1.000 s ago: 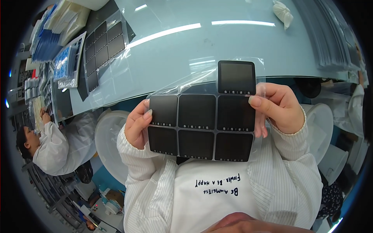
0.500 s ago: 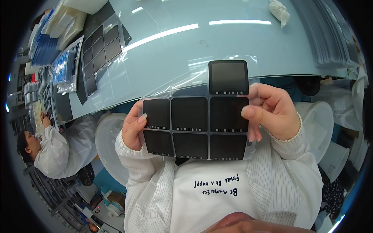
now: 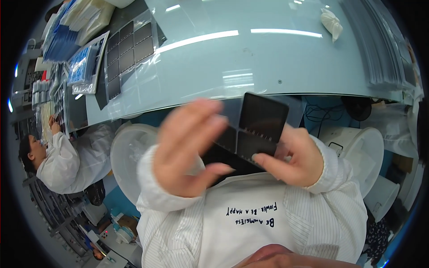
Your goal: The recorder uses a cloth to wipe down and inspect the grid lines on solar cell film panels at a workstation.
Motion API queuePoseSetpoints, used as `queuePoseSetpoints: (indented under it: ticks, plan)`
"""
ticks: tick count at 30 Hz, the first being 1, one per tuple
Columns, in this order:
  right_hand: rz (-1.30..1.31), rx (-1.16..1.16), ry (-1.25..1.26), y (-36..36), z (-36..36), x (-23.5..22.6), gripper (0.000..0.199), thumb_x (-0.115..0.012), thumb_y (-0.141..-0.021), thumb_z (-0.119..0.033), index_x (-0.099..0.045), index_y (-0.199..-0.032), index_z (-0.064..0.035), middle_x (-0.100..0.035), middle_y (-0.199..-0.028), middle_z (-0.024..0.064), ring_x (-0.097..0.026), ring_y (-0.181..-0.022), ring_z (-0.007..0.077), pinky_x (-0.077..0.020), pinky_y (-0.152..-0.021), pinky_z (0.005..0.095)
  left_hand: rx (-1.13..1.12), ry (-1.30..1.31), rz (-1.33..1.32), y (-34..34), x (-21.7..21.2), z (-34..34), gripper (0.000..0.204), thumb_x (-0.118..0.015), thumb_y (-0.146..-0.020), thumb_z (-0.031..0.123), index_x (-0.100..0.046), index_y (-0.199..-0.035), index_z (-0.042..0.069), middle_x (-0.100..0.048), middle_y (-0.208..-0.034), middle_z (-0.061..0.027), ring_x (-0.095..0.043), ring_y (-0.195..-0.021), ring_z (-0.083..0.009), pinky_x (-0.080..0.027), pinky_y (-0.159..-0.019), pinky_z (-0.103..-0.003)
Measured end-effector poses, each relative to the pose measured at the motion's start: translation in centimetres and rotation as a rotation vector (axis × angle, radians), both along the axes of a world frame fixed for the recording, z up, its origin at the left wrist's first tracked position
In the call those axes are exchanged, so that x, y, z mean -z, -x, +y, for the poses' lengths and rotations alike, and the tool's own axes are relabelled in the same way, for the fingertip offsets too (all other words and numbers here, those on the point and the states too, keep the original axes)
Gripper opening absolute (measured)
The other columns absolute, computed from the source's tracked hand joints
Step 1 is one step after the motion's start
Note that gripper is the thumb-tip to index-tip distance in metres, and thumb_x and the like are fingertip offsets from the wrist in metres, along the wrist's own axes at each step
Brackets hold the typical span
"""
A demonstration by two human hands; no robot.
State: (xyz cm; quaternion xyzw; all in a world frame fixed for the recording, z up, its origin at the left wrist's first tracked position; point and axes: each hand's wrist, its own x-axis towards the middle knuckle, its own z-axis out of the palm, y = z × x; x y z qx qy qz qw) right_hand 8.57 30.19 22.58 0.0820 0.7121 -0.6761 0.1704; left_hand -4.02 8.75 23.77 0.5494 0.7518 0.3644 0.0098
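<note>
My right hand [image 3: 298,158] grips the right edge of a sheet of black rounded squares [image 3: 263,115] on clear film, thumb on its face. The sheet is tilted, hanging over my lap just in front of the table edge. In front of its left part is my left hand [image 3: 185,154], blurred by motion, fingers stretched and thumb apart, with nothing seen in it. That hand hides several of the squares.
Another sheet of black squares [image 3: 129,51] lies at the glass-topped table's [image 3: 210,67] left, beside blue packets [image 3: 81,66] and stacked plastic sleeves. Film stacks [image 3: 380,49] stand at right. White bins [image 3: 134,156] flank me. A co-worker [image 3: 67,156] sits at left.
My left hand has let go of the sheet's left edge and come up across it. The sheet, still in my right hand, has tilted and its left part has dropped.
</note>
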Motion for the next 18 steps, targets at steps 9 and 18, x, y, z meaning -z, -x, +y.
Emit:
queuePoseSetpoints:
  ticks: [9,18]
  plan:
    - [0.728,-0.217,-0.283,-0.5,-1.7,0.4,0.018,-0.063,-0.074,0.001,-0.052,-0.089,0.0011,-0.056,-0.064,0.0129,-0.058,-0.049,0.0303,-0.0458,-0.043,0.0376,0.309,-0.19,-0.112,-0.6,0.8,2.8,0.041,-0.072,-0.08,0.018,-0.062,-0.103,-0.014,-0.065,-0.101,-0.0259,-0.067,-0.088,-0.0354,-0.055,-0.075,-0.037]
    - [0.606,-0.331,-0.199,0.8,-1.3,-1.1,0.051,-0.06,-0.077,0.006,-0.048,-0.126,0.0077,-0.064,-0.076,0.0153,-0.059,-0.05,0.0253,-0.0461,-0.046,0.0334,-0.095,-0.785,-0.51,0.4,4.3,-3.5,0.028,-0.068,-0.083,0.021,-0.063,-0.096,-0.004,-0.068,-0.085,-0.0142,-0.067,-0.07,-0.022,-0.051,-0.062,-0.029]
